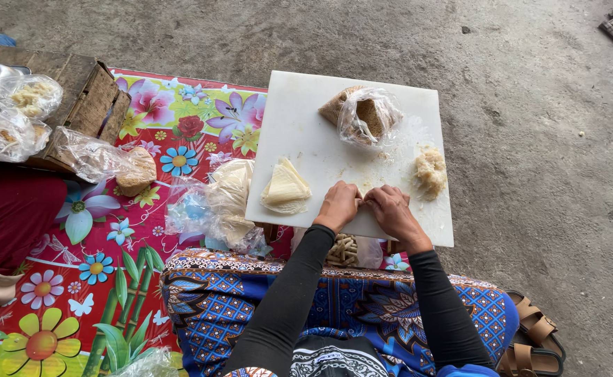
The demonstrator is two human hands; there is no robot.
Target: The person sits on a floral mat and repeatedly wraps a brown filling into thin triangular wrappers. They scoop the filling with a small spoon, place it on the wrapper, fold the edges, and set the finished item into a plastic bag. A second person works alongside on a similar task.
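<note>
Both hands meet at the near edge of the white cutting board [299, 126], the left hand [337, 204] and right hand [389, 208] curled narrow, fingertips pinched together on something small that they hide. Just left lies a stack of pale wrappers [285, 187]; these look thin, soft and easily torn, best lifted singly by an edge. Far right sits a filling lump [430, 171], likely sticky and crumbly.
</note>
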